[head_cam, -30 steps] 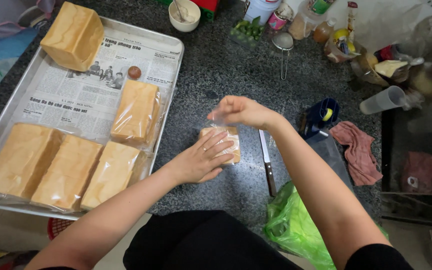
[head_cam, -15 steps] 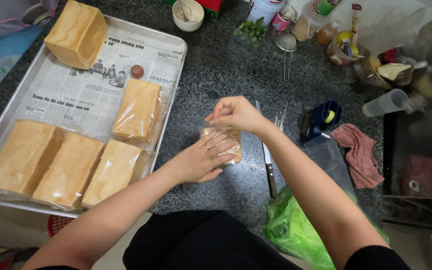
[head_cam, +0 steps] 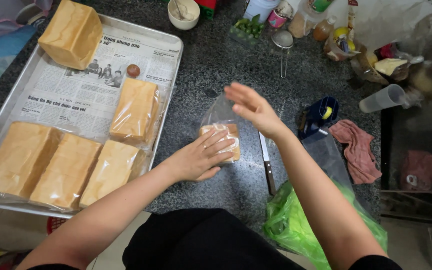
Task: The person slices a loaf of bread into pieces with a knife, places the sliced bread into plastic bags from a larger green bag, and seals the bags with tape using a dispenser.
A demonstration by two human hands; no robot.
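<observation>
A small loaf in a clear plastic bag lies on the dark granite counter. My left hand rests flat on it with fingers spread, holding it down. Just above the bag's loose open end, my right hand hovers with its fingers apart and nothing in it. A knife lies on the counter just right of the loaf, under my right forearm.
A metal tray lined with newspaper sits at left, holding an unwrapped loaf, a bagged loaf and three more. A green plastic bag, blue tape dispenser, pink cloth, strainer and bowl surround the spot.
My right hand has let go of the bag's top, opened and lifted slightly to the right. My left hand has stayed on the loaf.
</observation>
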